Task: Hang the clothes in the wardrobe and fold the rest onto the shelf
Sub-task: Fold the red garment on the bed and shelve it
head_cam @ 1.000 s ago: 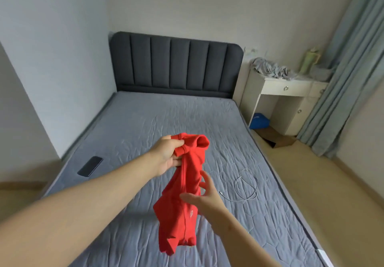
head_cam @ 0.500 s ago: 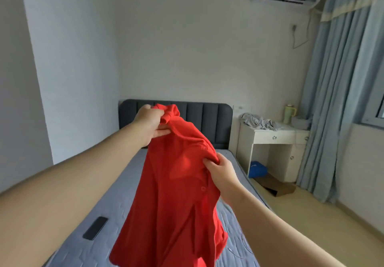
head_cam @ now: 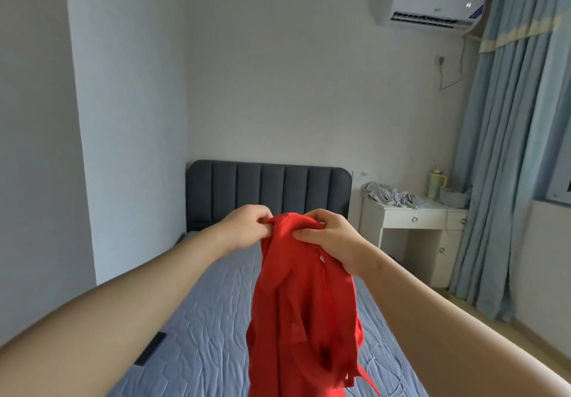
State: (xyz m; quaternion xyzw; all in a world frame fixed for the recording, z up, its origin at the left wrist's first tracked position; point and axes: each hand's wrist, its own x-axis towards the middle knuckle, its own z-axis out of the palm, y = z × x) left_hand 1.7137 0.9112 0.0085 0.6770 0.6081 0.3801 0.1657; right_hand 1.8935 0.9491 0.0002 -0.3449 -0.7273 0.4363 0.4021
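Holding a red garment (head_cam: 302,304) up in the air over the bed (head_cam: 216,319), bunched at its top between both hands. Left hand (head_cam: 247,226) curled round the fabric on the left of the bunch, fingers closed tight on the cloth. Right hand (head_cam: 327,239) just beside it, pinching the fabric on the right between thumb and curled fingers, close to the left hand but apart from it. Hanging from that double grip in loose, crumpled folds, down past the bottom edge of the view, so no telling whether touching the mattress or not. A thin red strip trailing at the lower right. Below, on the grey quilted bed cover: a dark phone (head_cam: 150,348) flat near the left edge, a white cable (head_cam: 386,365) looped near the right edge. Beyond the hands, a dark padded headboard (head_cam: 268,193) against the far wall. To the right of it, a white bench (head_cam: 414,214) with drawers, carrying a heap of grey clothes (head_cam: 389,196) and a pale green bottle (head_cam: 437,184) standing upright. Above, high on the wall, an air conditioner (head_cam: 432,6); along the right side, pale blue curtains (head_cam: 509,149) reaching down to the floor.
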